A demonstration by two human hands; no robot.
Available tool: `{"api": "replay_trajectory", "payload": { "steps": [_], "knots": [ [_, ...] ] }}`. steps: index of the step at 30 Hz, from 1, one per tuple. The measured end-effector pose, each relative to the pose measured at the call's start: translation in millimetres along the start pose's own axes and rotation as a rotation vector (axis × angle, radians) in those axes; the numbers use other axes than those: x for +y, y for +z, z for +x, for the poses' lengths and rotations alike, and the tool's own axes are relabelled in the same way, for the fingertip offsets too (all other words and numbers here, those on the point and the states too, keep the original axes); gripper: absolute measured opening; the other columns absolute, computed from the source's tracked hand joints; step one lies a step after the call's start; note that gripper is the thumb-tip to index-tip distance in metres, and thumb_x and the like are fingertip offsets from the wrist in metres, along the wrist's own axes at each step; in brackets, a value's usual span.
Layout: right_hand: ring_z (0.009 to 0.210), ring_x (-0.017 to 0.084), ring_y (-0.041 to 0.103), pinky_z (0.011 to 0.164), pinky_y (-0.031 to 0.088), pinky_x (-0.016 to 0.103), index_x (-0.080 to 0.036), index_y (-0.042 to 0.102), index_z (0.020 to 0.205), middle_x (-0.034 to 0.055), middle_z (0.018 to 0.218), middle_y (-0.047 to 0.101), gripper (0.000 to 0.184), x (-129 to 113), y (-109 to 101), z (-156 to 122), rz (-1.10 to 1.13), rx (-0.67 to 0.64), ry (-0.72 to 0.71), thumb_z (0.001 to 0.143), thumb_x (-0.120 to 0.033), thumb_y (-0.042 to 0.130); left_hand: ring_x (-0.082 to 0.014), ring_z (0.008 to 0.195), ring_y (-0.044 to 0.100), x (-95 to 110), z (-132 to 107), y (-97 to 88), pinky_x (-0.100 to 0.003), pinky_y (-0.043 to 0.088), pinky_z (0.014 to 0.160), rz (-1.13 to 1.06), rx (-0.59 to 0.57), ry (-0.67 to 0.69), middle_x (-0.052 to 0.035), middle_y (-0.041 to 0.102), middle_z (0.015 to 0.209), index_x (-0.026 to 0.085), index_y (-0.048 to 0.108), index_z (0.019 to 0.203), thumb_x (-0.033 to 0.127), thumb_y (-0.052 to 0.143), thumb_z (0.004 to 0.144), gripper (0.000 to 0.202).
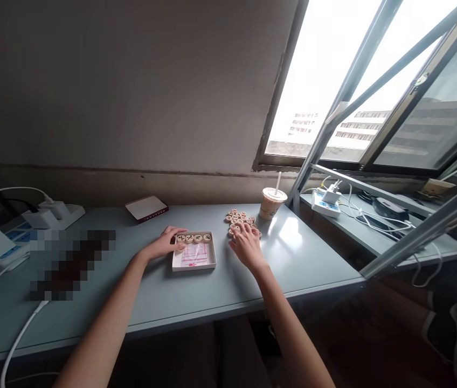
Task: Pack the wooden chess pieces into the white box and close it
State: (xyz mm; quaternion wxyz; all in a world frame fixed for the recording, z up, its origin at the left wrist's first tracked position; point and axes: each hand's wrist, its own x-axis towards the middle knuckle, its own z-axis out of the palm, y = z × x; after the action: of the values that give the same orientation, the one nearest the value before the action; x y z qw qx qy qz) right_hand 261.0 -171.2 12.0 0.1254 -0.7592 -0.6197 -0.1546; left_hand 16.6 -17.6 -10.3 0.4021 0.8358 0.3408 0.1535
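Note:
A shallow white box [194,267] lies open on the table, with several round wooden Chinese chess pieces [198,238] in a row along its far side. Pink-marked paper or film covers the rest of its bottom. My left hand [164,243] grips the box's left side near the far corner, thumb over the rim by the leftmost piece. To the right of the box is a loose pile of Chinese chess pieces [235,216]. Over the pile's near side my right hand [248,248] reaches with fingers apart, hiding some pieces. Whether its fingertips touch any is hard to see.
Behind the box lies a white-topped lid [146,208] with dark red sides. A plastic drink cup [272,205] with a straw stands behind the pile. Power strips [18,231] with cables sit at the left. A metal post [323,140] rises at the right.

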Motion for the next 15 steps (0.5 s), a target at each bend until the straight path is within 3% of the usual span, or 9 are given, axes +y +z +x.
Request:
{"api": "replay_trajectory", "payload": {
  "steps": [4,9,15],
  "knots": [
    [0.127,0.030,0.033,0.100,0.024,0.044,-0.016,0.050,0.127,0.0141,0.139,0.043,0.040,13,3,-21,-0.063,-0.039,0.014,0.089,-0.028,0.047,-0.0247,0.118,0.046,-1,2,3.9,-0.034,0.038,0.102,0.044,0.045,-0.038,-0.0063,0.041,0.122,0.027,0.053,0.123,0.048,0.057,0.074,0.054],
    [0.118,0.027,0.041,0.100,0.021,0.043,-0.019,0.061,0.109,0.0110,0.123,0.056,0.026,4,1,-26,-0.039,0.002,-0.057,0.091,-0.021,0.043,-0.0244,0.116,0.048,-5,3,5.5,-0.033,0.040,0.099,0.041,0.066,-0.014,-0.0055,0.043,0.119,0.027,0.053,0.123,0.051,0.054,0.075,0.053],
    [0.103,0.023,0.048,0.091,0.027,0.038,-0.025,0.065,0.101,0.0065,0.107,0.061,0.025,-22,-2,-13,0.221,0.053,-0.111,0.091,-0.041,0.050,-0.0240,0.116,0.048,-5,6,8.9,-0.034,0.040,0.100,0.036,0.098,-0.034,-0.0061,0.042,0.118,0.026,0.056,0.118,0.055,0.046,0.080,0.049]
  ]
}}
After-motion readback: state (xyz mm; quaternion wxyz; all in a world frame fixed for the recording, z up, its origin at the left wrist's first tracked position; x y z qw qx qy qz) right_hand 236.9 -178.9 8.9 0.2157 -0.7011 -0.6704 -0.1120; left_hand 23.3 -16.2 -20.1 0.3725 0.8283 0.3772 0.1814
